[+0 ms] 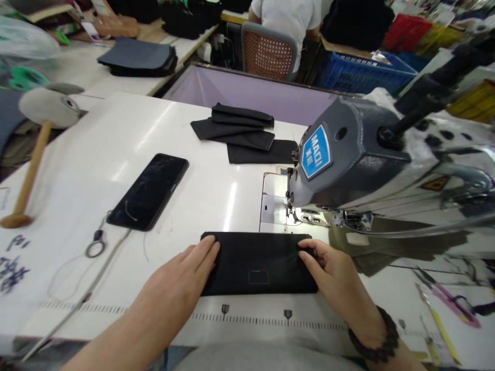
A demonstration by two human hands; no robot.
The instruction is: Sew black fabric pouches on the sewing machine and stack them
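Note:
A black fabric panel [235,263] lies lengthwise in front of the sewing machine [348,159], with a small stitched rectangle on its face. My left hand [181,278] rests on the panel's left end, fingers stretched out flat over its edge; the thumb is hidden. At the other end my right hand [336,273] pinches the upper right corner between thumb and forefinger. The panel's far edge lies just short of the machine's metal needle plate [273,210]. More folded black fabric pieces [235,131] lie behind it, beside the machine head.
A phone [149,190] lies left of the panel, near a ring on a cord [95,247]. Pink-handled scissors [450,299] are at the right. Olive fabric [382,242] sits under the machine arm. Beyond the table, a person sits on a chair [268,51].

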